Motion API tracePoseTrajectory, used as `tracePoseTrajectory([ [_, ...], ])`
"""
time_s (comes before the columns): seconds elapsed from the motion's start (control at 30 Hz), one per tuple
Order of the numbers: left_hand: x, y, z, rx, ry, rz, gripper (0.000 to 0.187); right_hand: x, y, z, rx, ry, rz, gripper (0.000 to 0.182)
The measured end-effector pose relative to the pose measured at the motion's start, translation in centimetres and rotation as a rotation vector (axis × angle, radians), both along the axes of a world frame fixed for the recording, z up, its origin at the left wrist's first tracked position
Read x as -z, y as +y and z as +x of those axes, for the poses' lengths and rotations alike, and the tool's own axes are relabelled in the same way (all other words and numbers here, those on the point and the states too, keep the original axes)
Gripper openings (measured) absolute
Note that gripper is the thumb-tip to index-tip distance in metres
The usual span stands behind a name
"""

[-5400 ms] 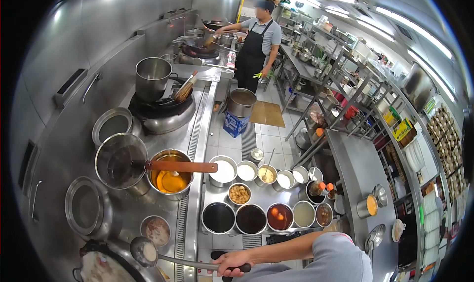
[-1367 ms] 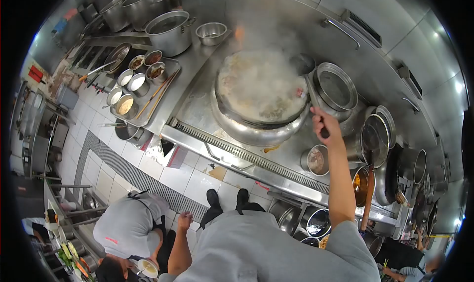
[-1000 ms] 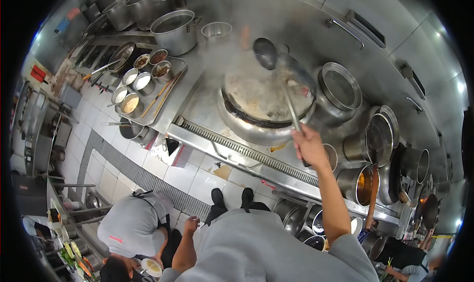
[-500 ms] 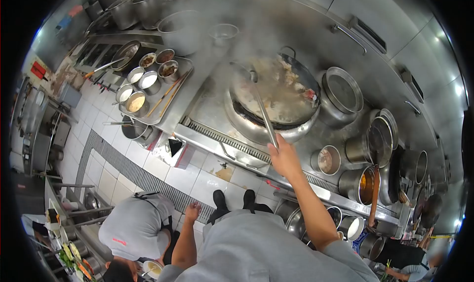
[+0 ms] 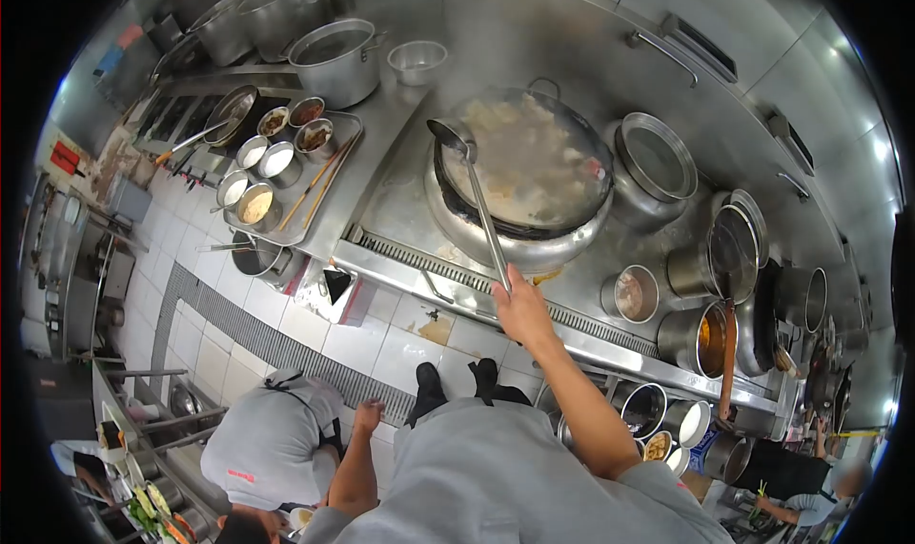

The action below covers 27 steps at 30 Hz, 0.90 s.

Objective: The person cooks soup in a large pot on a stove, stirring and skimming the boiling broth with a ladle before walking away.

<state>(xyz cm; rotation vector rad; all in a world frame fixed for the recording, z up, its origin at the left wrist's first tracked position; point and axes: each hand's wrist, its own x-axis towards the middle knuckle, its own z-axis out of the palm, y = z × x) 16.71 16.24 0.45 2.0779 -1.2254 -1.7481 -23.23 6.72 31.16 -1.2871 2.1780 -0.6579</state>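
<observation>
My right hand [image 5: 524,308] is closed around the end of a long metal handle, which belongs to a ladle [image 5: 484,206]. The ladle's dark bowl is over the left rim of a large black wok [image 5: 599,142]. Inside the wok, steaming pale broth with chunks of food [image 5: 524,163] shows, plus a small red-and-white piece near the right side. The wok sits in a round steel burner ring. My left hand [image 5: 369,413] hangs low beside my body above the floor, fingers loosely curled and apart, with nothing visible in it.
Left of the wok, a tray [image 5: 319,211] carries several seasoning cups and wooden sticks. A big stockpot [image 5: 334,63] stands behind. On the right are a steel pot [image 5: 658,158], a container of pinkish food [image 5: 630,293] and more pots. A crouching person [image 5: 272,439] is at lower left.
The ladle has swung left from over the food to the wok's left rim, my right hand moving slightly left and down. The steam has thinned, and the wok looks more level.
</observation>
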Motion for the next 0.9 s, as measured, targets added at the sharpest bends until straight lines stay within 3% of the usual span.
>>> tracePoseTrajectory([
  [0.07, 0.6, -1.3, -0.4, -0.01, 0.084, -0.099, 0.034, -0.5, 0.6, -0.6, 0.015, -0.055, 0.059, 0.046],
  [0.13, -2.5, -2.4, -2.0, -0.006, 0.032, -0.09, 0.036, -1.5, 1.8, -2.2, -0.09, -0.091, -0.014, 0.045],
  [0.27, 0.5, -2.1, -2.0, -0.042, 0.074, -0.051, 0.039, -3.0, 5.3, -4.5, -0.085, -0.201, 0.016, 0.044],
  [0.33, 1.0, -1.3, -1.9, -0.05, 0.113, -0.032, 0.041, -2.8, 7.2, -6.0, -0.135, -0.095, 0.034, 0.043],
  [0.47, -0.1, 0.0, -1.6, 0.042, 0.006, 0.063, 0.042, -4.2, 10.7, -5.6, 0.003, -0.11, -0.049, 0.035],
  [0.67, -0.1, -0.6, -1.6, 0.097, -0.039, 0.078, 0.04, -5.6, 11.7, -5.4, 0.202, -0.362, 0.178, 0.038],
  [0.73, 0.5, -0.9, -1.6, 0.124, -0.056, 0.073, 0.04, -2.8, 12.1, -5.3, 0.001, -0.003, -0.15, 0.036],
  [0.77, 3.4, -1.3, -0.6, 0.127, 0.007, 0.035, 0.039, -1.6, 12.0, -5.4, -0.023, 0.157, -0.15, 0.035],
  [0.8, 5.5, -1.5, -0.1, 0.13, 0.07, -0.006, 0.039, -2.0, 11.9, -5.2, -0.02, 0.157, -0.15, 0.035],
  [0.83, 6.4, -1.6, -0.2, 0.123, 0.029, -0.15, 0.035, -2.9, 11.5, -5.0, 0.053, 0.003, -0.11, 0.035],
  [0.9, 4.3, -3.0, -1.3, 0.05, 0.109, -0.116, 0.033, -3.3, 11.5, -5.2, 0.162, -0.203, -0.046, 0.035],
])
